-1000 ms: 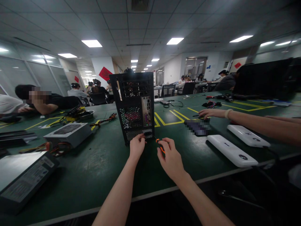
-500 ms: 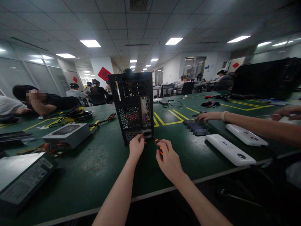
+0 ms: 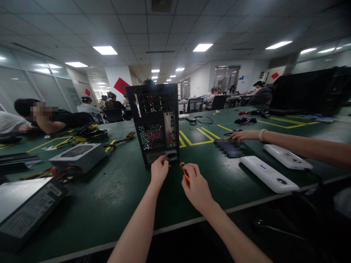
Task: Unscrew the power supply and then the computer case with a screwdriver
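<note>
A black computer case [image 3: 157, 122] stands upright on the green table [image 3: 115, 197], its rear side facing me. My left hand [image 3: 159, 170] has its fingers drawn together against the lower rear, beside the power socket [image 3: 172, 155]. What those fingertips hold, if anything, is hidden. In my right hand [image 3: 196, 186] is a screwdriver with an orange and black handle [image 3: 186, 174]. Its shaft points up and left to the lower right corner of the case's rear; the tip is too small to tell exactly where it touches.
Two power supplies, one grey [image 3: 78, 157] and one nearer [image 3: 30, 212], lie at left with cables. On the right are two white devices [image 3: 268, 174], a blurred phone-like object [image 3: 229, 148] and another person's hand [image 3: 241, 135]. A black monitor [image 3: 304, 91] stands behind.
The screwdriver handle has turned slightly in my right hand. My left hand and the case stay put. A second hand at the far right edge has left the view.
</note>
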{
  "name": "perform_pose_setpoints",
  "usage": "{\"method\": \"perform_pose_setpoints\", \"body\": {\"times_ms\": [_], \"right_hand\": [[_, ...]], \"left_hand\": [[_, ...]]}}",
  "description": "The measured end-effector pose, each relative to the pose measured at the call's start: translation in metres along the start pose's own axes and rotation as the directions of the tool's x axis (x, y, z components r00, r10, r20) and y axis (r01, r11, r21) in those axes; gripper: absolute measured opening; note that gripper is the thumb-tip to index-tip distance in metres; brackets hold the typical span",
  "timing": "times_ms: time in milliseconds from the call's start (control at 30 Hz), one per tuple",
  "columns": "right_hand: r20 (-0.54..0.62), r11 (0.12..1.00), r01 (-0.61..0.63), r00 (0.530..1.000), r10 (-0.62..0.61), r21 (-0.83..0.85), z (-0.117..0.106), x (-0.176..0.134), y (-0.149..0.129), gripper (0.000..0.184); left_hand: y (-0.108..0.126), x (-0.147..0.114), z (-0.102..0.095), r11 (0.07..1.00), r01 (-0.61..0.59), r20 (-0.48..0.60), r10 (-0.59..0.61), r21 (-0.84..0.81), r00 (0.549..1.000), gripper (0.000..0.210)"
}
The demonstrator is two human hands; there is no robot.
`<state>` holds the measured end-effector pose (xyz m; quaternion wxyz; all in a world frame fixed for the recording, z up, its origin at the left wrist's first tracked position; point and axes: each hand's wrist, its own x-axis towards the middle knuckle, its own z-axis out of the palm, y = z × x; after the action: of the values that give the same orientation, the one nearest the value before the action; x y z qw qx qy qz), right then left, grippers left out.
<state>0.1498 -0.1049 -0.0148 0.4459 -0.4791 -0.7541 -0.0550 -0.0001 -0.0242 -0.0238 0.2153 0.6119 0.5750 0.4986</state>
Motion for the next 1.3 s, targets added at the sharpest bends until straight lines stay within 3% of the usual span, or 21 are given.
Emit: {"method": "perform_pose_setpoints", "body": {"times_ms": [300,433,667,867,1300], "right_hand": [[-0.02,0.997,-0.073,0.997,0.073,0.005,-0.0024,0.0013,0.0023,0.016],[0.025,0.999,-0.038,0.999,0.037,0.029,-0.0019,0.0009,0.0,0.018],[0.036,0.99,-0.143,0.989,0.143,-0.002,-0.0039,0.0015,0.002,0.016],[0.046,0.993,-0.114,0.993,0.113,0.022,-0.0017,0.0004,0.0017,0.014],[0.136,0.981,-0.196,0.972,0.194,0.002,0.0018,0.0005,0.005,0.021]], "left_hand": [[0.0007,0.0011,0.0005,0.999,0.013,0.011,-0.014,0.049,1.0,0.032],[-0.0003,0.0012,0.0006,0.998,0.001,0.017,-0.002,0.064,1.0,0.032],[-0.0033,0.0013,0.0,0.998,-0.005,0.023,0.004,0.068,1.0,0.032],[-0.003,0.0018,0.0004,0.998,-0.006,0.02,0.005,0.06,1.0,0.033],[-0.0022,0.0008,0.0012,0.998,-0.004,0.016,0.003,0.067,1.0,0.032]]}}
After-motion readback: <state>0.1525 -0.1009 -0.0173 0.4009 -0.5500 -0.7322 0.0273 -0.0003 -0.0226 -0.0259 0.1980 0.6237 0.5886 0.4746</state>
